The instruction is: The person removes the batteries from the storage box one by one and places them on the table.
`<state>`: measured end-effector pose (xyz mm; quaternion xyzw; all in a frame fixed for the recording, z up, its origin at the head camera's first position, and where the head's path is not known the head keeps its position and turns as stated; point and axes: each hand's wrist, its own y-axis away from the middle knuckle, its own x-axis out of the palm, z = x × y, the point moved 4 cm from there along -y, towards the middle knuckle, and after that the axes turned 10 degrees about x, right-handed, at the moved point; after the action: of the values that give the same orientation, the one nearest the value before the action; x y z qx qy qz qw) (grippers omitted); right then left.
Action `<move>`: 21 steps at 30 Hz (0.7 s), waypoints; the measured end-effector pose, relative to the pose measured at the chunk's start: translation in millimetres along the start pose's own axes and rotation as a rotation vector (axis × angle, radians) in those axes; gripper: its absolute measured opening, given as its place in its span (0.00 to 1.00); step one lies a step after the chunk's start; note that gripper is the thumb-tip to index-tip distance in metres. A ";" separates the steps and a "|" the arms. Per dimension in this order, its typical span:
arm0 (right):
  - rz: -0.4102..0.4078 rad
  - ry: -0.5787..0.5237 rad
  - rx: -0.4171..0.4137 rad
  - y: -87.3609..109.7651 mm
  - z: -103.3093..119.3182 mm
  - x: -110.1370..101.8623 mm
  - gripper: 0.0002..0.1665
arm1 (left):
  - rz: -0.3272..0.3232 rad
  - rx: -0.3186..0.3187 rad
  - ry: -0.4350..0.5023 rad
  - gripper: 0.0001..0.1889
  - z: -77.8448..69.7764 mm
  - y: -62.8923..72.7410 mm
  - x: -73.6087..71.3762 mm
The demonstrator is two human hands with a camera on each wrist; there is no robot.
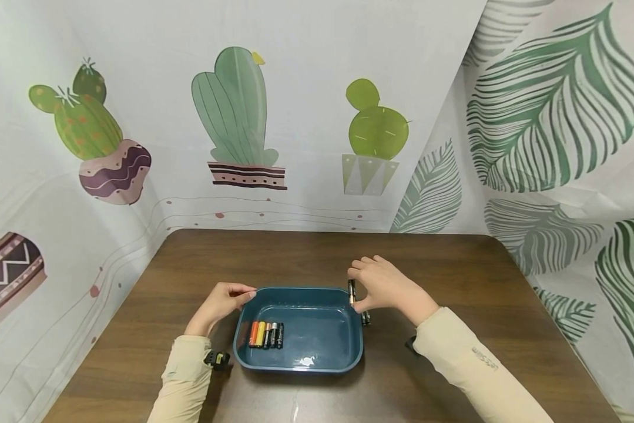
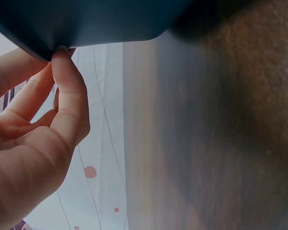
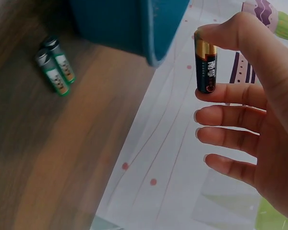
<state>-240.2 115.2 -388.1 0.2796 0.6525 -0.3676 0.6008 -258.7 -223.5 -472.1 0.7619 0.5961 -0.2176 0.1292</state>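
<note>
A dark blue rectangular tray (image 1: 317, 370) stands on the table, and my left hand (image 1: 221, 308) pinches its far left corner between thumb and fingers. In the left wrist view the thumb (image 2: 69, 96) presses against the rim. Over the tray's right edge, my right hand (image 1: 385, 288) holds a black and gold battery (image 3: 206, 64) by its two ends, between thumb and index finger; the other fingers are spread apart. Inside the tray, toward its left end, several batteries (image 1: 266, 335) lie side by side in a row: orange, yellow and black ones.
Two green and silver batteries (image 3: 55, 69) lie together on the wooden table (image 1: 428, 382), just outside the tray's right wall. A cloth with printed cacti and leaves (image 1: 317, 117) hangs behind the table. Dark wrist straps (image 1: 218, 359) show at the sleeves.
</note>
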 end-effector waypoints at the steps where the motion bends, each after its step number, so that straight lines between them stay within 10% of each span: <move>1: -0.001 -0.002 0.003 1.3 -1.6 0.7 0.27 | 0.000 -0.002 -0.001 0.11 -0.2 0.1 -0.1; 21: 0.116 -0.067 0.113 24.7 -30.8 29.0 0.30 | 0.002 -0.012 -0.014 0.11 -1.9 1.5 -1.0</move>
<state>-241.7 152.2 -420.1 0.3378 0.5928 -0.3777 0.6260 -257.1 -223.9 -470.1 0.7603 0.5957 -0.2194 0.1381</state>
